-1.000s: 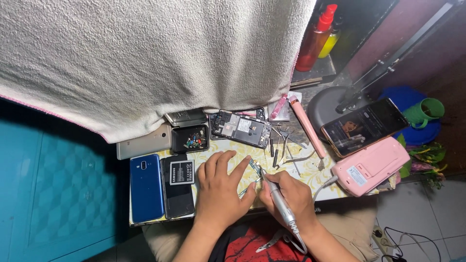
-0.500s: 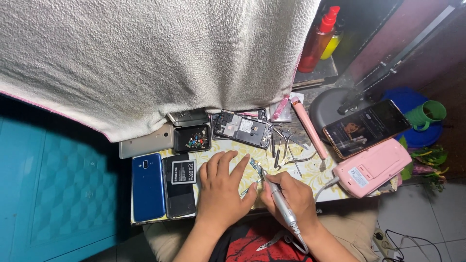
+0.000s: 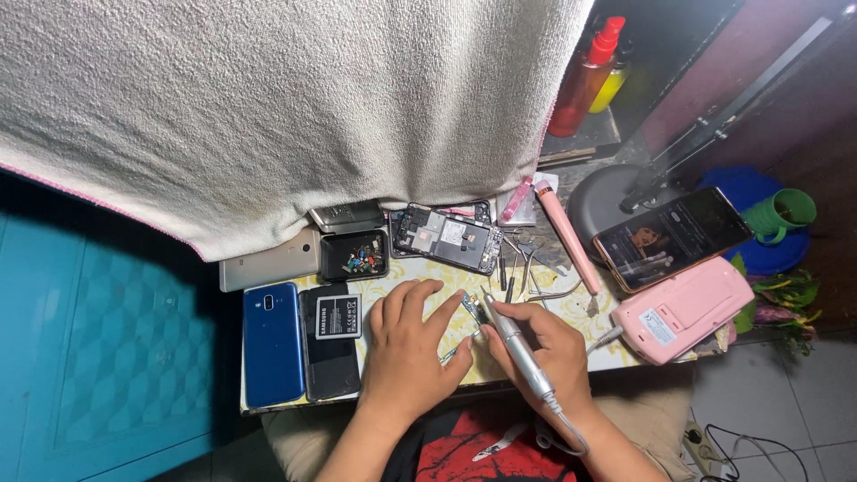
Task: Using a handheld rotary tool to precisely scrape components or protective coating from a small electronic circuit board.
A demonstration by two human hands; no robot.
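I see my right hand (image 3: 544,348) with fingers clenched around a grey pen-shaped tool (image 3: 518,348), its tip on a small circuit board (image 3: 473,310). My left hand (image 3: 406,344) lies flat, fingers released, just left of that board, pinning it to the surface (image 3: 571,308).

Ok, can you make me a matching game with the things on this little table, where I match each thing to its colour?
Things:
1. phone lying far left
2. cup at the right edge
3. spray bottle at the top
4. flat box right of the right hand

Colours:
A. green
B. pink
C. blue
D. orange with a red cap

Pairs: 1-C, 2-A, 3-D, 4-B
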